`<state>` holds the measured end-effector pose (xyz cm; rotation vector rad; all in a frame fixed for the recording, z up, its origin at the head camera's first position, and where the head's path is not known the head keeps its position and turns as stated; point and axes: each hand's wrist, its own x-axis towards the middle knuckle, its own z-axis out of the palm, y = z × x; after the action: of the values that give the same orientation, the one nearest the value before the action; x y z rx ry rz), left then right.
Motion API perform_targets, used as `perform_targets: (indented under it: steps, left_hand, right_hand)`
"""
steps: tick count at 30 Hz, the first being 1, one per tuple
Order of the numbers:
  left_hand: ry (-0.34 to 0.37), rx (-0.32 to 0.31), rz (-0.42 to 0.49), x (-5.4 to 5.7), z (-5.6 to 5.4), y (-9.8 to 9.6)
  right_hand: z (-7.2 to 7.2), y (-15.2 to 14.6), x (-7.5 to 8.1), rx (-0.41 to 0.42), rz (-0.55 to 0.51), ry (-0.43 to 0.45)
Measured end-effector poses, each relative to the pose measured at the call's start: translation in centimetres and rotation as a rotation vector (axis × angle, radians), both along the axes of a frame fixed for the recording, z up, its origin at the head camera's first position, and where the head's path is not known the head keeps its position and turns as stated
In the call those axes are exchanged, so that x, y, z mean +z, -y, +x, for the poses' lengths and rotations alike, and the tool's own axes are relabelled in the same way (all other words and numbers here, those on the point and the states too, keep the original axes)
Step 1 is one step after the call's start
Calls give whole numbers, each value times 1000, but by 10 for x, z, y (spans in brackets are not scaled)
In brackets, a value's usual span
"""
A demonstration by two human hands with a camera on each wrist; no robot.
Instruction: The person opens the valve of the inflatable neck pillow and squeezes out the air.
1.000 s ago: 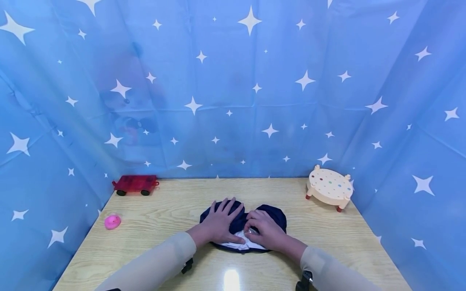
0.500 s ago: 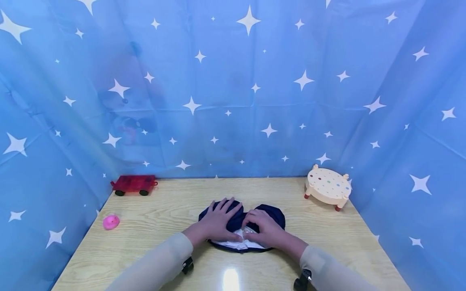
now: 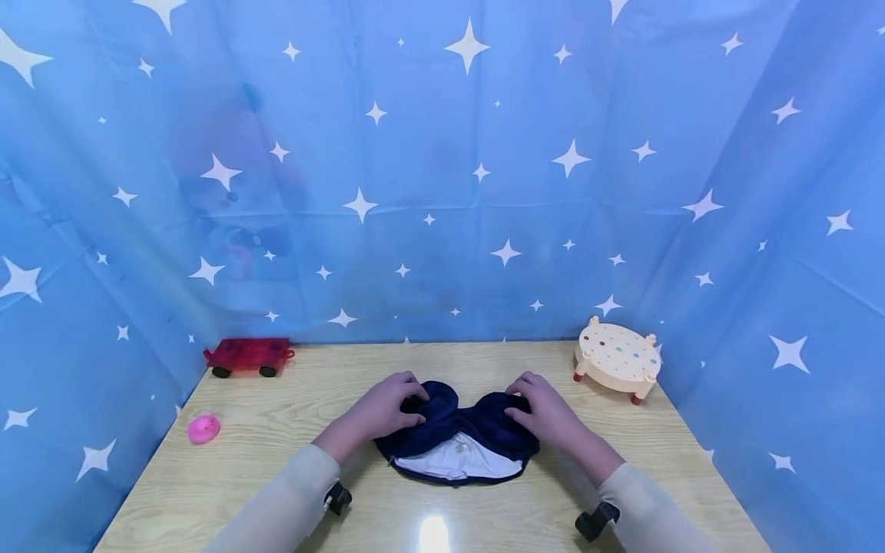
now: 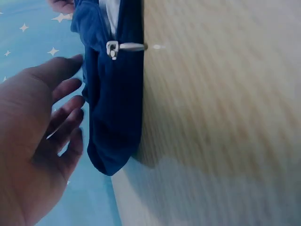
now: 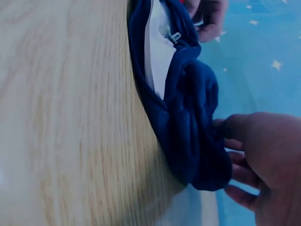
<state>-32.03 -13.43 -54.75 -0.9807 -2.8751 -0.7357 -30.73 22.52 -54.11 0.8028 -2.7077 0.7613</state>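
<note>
A navy U-shaped neck pillow (image 3: 422, 436) lies on the table, its two rounded ends pointing away from me. Its zip along the near edge is undone, baring a white inner layer (image 3: 462, 457). A metal zip pull (image 4: 131, 46) shows in the left wrist view. On the white layer sits a small clear valve (image 5: 175, 36), seen in the right wrist view. My left hand (image 3: 383, 409) touches the top of the left lobe with loosely bent fingers. At the right lobe, my right hand (image 3: 546, 412) rests its thumb and fingertips on the fabric, likewise relaxed.
A red toy wagon (image 3: 250, 356) stands at the back left, with a pink rubber toy (image 3: 203, 429) nearer along the left side. A cream spotted toy stool (image 3: 618, 357) is at the back right. A blue starry curtain (image 3: 415, 153) encloses the table (image 3: 297, 430).
Both hands have moved apart, from the middle of the pillow out to its two lobes. The right hand's fingers have left the white layer, which now shows more fully.
</note>
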Motion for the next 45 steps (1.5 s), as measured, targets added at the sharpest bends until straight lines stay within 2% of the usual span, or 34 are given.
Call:
perform_targets:
  steps: [3, 8, 14, 19, 25, 27, 30, 35, 39, 43, 45]
  left_hand:
    - [35, 3, -16, -2, -1, -4]
    - [55, 91, -10, -8, -1, -17]
    - [76, 199, 66, -7, -4, -24]
    - [100, 249, 150, -4, -3, -21]
    - [60, 289, 239, 10, -6, -3]
    - [41, 332, 251, 15, -10, 6]
    - [65, 394, 252, 20, -14, 22]
    - [139, 463, 235, 16, -18, 43]
    - [127, 527, 234, 14, -21, 57]
    - [121, 556, 228, 23, -25, 67]
    - [91, 566, 239, 27, -28, 67]
  right_hand:
    - [-4, 1, -1, 5, 48, 14]
    - [-8, 8, -3, 19, 114, -6]
    - [-11, 7, -5, -32, 41, 31]
    - [-12, 1, -4, -55, -9, 55]
    - [-15, -12, -5, -131, -65, 59]
    - [-16, -19, -7, -176, -77, 47]
    - [-18, -30, -8, -223, -102, 39]
    - [-24, -42, -8, -230, -126, 43]
    - [-28, -47, -4, -283, -109, 47]
    - [-32, -45, 4, -321, -89, 95]
    - [-33, -43, 6, -348, -104, 115]
